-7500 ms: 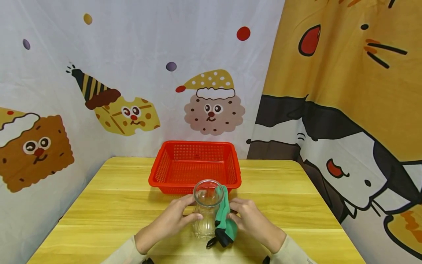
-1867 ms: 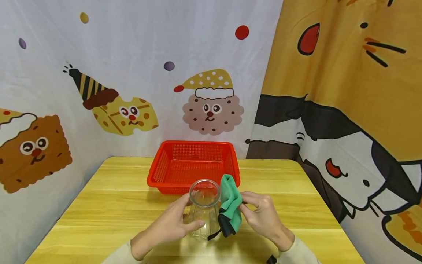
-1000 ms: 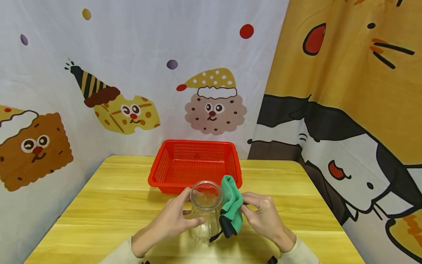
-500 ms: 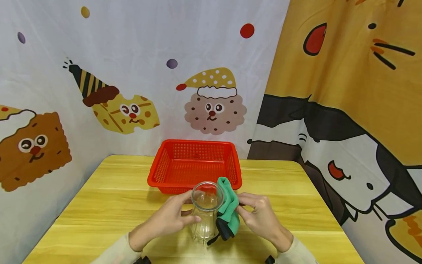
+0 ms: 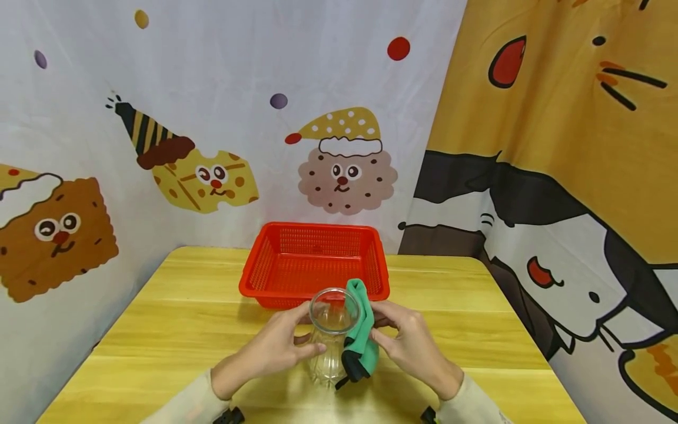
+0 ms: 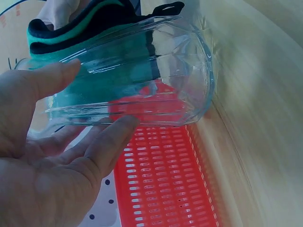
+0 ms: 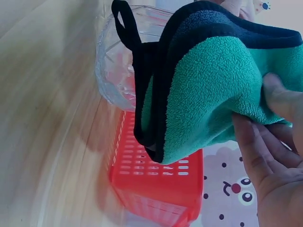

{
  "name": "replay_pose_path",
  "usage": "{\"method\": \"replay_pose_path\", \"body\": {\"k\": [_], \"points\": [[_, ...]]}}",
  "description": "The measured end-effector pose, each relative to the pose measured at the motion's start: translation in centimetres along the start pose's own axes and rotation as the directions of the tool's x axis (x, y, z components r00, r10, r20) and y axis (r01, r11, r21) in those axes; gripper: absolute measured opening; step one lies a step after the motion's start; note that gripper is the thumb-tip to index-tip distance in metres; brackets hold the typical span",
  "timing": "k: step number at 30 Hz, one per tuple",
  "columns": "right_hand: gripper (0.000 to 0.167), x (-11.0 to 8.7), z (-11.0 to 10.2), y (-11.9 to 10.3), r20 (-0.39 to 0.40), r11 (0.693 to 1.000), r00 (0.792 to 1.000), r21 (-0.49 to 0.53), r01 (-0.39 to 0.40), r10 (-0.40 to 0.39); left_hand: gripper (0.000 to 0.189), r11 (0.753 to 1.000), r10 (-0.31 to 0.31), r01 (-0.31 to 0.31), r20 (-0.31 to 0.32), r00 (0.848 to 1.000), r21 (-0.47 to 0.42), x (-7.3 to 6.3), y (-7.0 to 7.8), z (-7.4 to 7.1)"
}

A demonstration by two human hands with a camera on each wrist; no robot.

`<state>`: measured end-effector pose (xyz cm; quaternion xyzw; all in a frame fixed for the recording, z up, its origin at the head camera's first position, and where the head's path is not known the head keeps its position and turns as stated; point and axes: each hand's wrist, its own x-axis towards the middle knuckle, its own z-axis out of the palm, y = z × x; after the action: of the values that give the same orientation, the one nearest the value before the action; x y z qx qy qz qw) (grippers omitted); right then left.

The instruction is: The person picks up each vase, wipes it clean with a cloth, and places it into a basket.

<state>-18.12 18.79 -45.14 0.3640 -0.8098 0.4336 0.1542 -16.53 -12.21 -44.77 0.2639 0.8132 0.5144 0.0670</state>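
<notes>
A clear glass jar [image 5: 332, 338] with a thick round rim stands upright at the front middle of the table. My left hand [image 5: 272, 350] grips its left side, thumb in front and fingers behind. In the left wrist view, the ribbed wall of the jar [image 6: 175, 61] shows a green cloth through it. Folded and edged in black with a hanging loop, that cloth [image 7: 208, 85] is pinched between the thumb and fingers of my right hand [image 5: 410, 338]. It lies along the jar's right side, overlapping the rim in the head view.
Just behind the jar sits a red perforated plastic basket [image 5: 312, 274], its front wall close to the glass. The light wooden table [image 5: 175, 330] extends to both sides. A cartoon-printed curtain [image 5: 222, 70] hangs beyond the far edge.
Over the last second, my right hand has moved left, bringing the cloth from just beside the jar to overlap its right side. My left hand keeps its grip on the jar.
</notes>
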Motion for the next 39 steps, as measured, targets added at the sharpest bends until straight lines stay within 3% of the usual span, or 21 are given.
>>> {"method": "replay_pose_path", "body": {"k": [7,17,31,39], "points": [[0.045,0.20,0.39,0.33,-0.036,0.996,0.996,-0.023,0.081,-0.082,0.066,1.000,-0.006,0.006,0.001,1.000,-0.008,0.07,0.09,-0.26],[0.041,0.54,0.86,0.76,-0.048,0.989,0.988,-0.043,0.143,-0.145,0.063,0.997,-0.033,0.034,-0.014,0.999,0.074,0.25,0.02,-0.27],[0.032,0.86,0.60,0.81,0.029,0.977,0.982,-0.098,0.188,-0.186,0.059,0.999,-0.023,0.023,0.001,1.000,0.047,0.33,0.03,-0.13],[0.034,0.83,0.75,0.94,0.050,0.974,0.980,-0.110,0.197,-0.193,0.058,0.996,-0.012,0.013,-0.008,1.000,0.093,0.37,-0.05,-0.13]]}}
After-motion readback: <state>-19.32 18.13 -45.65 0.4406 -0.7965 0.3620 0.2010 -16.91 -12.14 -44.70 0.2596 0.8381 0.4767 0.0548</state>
